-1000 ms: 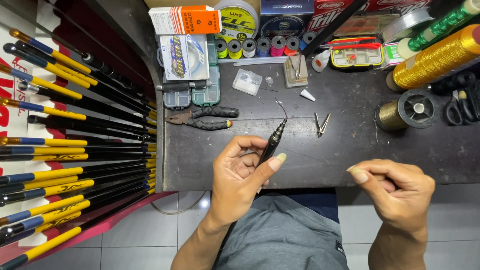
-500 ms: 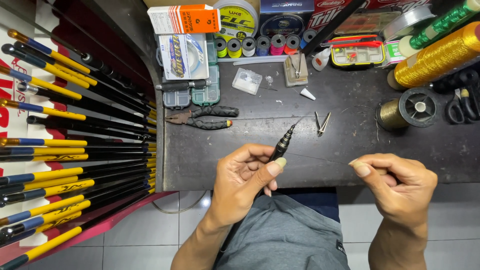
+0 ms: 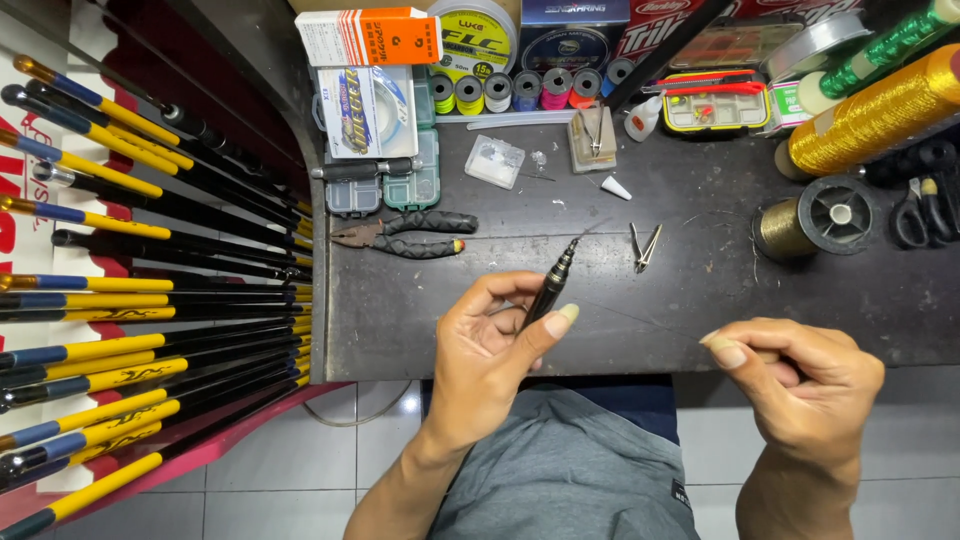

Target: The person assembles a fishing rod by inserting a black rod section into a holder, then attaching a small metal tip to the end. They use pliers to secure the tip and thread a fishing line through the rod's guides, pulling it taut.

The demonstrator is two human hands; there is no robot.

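My left hand [image 3: 492, 345] grips a thin black rod piece [image 3: 555, 280] with gold bands, its tip pointing up and to the right over the dark workbench [image 3: 700, 300]. A fine thread runs from the tip area toward my right hand [image 3: 795, 375], whose fingers are pinched together at the bench's front edge, apparently on that thread. Small metal tweezers [image 3: 644, 247] lie just beyond the rod tip. Black-handled pliers [image 3: 405, 235] lie to the left of my left hand.
A rack of yellow, blue and black rods [image 3: 150, 300] fills the left side. Thread spools [image 3: 530, 90], small boxes, a gold thread cone [image 3: 880, 105], a wire spool [image 3: 815, 220] and scissors [image 3: 925, 210] crowd the bench's back and right. Grey shorts and tiled floor lie below.
My left hand has turned the rod piece slightly, its tip swinging a little to the right. My right hand stays pinched at nearly the same place.
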